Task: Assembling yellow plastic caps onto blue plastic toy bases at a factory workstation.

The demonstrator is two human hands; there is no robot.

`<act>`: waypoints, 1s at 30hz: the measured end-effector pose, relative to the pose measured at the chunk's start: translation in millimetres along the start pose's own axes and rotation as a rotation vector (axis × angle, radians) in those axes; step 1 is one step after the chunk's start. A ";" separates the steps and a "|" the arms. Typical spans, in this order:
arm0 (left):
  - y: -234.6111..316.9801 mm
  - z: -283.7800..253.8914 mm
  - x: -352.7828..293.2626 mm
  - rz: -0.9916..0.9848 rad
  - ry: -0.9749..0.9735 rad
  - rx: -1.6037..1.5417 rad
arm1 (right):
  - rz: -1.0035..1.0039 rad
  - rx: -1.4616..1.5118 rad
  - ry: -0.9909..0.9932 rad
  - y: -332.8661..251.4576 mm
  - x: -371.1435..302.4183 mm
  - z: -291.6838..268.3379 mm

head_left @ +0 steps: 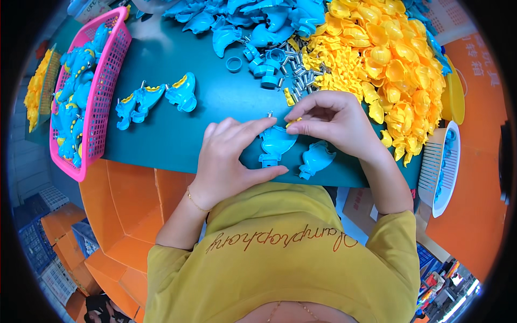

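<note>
My left hand (229, 156) curves round a blue plastic toy shell half (277, 141) lying on the green table, index finger at its top edge and thumb at its lower end. A small metal pin (270, 114) stands at the shell's top, by that fingertip. My right hand (336, 121) pinches a small yellow plastic strip (292, 123) at the shell's upper right edge; fingers partly hide the strip. A second blue shell half (316, 160) rests just to the right, near the table's front edge.
At left lie blue pieces with yellow edging (141, 102) and a pink basket (116, 70) of similar parts. Blue shells (269, 16), metal pins (299, 72), blue rings (233, 64) and yellow parts (388, 64) are heaped at the back. A white basket (451, 156) stands at right.
</note>
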State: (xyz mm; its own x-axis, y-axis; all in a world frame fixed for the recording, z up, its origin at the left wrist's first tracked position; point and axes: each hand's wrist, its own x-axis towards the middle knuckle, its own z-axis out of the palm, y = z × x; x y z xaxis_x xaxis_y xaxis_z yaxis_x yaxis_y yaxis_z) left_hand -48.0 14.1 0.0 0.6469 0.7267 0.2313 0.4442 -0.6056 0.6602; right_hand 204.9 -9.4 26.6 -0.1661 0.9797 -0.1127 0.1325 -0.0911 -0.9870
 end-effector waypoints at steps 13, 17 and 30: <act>-3.2 5.4 -1.0 -0.004 0.046 0.007 | -0.381 -0.685 -0.038 12.4 3.8 -0.2; -4.1 6.1 -1.7 0.001 0.060 0.000 | -0.354 -0.585 0.015 8.3 1.4 1.3; -2.7 6.6 -1.2 -0.035 0.099 -0.004 | -0.309 -0.533 -0.014 18.6 -0.9 3.5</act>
State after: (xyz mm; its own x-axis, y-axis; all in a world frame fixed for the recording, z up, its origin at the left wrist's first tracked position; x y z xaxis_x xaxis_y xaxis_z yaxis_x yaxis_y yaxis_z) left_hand -45.9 12.7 -6.8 0.5669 0.7756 0.2775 0.4629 -0.5786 0.6715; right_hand 204.2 -12.6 8.0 -0.2870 0.9438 0.1639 0.5462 0.3018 -0.7814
